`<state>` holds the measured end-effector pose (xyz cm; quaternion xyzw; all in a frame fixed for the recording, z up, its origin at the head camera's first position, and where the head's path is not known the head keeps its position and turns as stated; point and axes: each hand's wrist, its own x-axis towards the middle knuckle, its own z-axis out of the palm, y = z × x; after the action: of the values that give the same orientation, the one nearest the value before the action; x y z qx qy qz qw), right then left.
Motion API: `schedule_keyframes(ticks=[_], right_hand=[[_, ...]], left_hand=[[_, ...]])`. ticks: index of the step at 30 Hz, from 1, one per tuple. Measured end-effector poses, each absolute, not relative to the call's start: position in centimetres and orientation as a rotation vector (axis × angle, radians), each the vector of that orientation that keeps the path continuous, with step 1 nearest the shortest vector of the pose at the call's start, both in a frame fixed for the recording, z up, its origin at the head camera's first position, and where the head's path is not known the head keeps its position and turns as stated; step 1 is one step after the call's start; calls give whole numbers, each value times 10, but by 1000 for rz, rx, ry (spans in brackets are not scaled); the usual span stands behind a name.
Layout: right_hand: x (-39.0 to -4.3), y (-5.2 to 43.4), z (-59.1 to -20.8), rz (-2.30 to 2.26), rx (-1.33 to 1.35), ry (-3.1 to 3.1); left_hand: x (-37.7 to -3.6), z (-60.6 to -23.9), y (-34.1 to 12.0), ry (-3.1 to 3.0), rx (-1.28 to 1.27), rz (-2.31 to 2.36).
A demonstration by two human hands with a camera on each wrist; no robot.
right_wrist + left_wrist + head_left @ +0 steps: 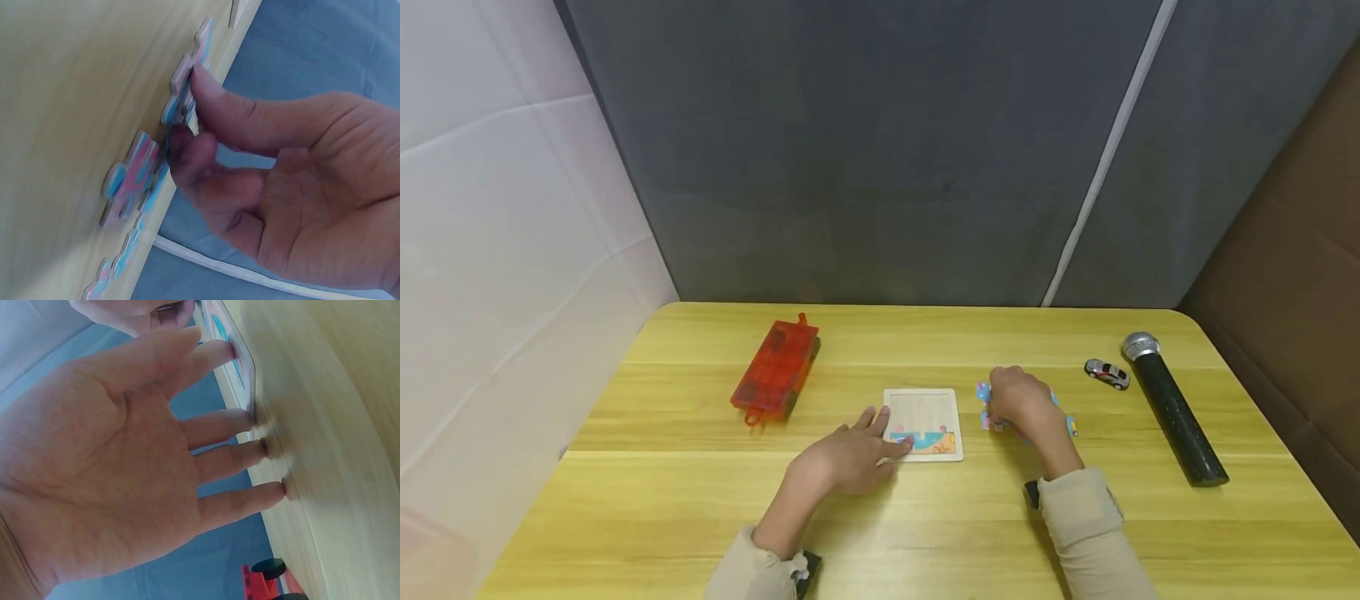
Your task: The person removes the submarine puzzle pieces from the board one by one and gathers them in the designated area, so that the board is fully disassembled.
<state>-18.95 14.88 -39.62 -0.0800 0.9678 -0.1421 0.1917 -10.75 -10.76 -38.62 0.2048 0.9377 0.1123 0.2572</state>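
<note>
A square jigsaw tray (958,421) with a pale wooden rim lies at the middle of the table, fitted pieces (934,442) along its near edge. My left hand (847,460) rests spread at its left side, the index finger on the fitted pieces and other fingertips by the rim and on the tabletop. To the right, my right hand (1018,398) is over a cluster of loose pink and blue puzzle pieces (130,178). Its thumb and curled fingers pinch one puzzle piece (186,107), mostly hidden behind the fingertips.
A see-through red toy wagon (775,365) with dark wheels stands at the left. On the right lie a small silver toy car (1107,374) and a black microphone (1176,417) with a silver head. A dark grey partition (880,167) rises behind the table.
</note>
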Motion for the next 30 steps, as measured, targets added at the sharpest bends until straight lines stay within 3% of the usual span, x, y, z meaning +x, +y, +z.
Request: schedule_keyframes(ticks=[5,13,22,30], right_hand=[[-183,146,-395,-441,-281,2701],[-152,123,-402,-544,-845,2693],[-141,104,-414,-456,-713,2769],[-141,105,-413,-511,-706,2776]], left_hand=[[-106,-388,-106,2551,559,288],[-105,-387,-105,2589,531,291],[-103,-388,-96,2614,562,235],[-94,-404,-75,2551,769,160]])
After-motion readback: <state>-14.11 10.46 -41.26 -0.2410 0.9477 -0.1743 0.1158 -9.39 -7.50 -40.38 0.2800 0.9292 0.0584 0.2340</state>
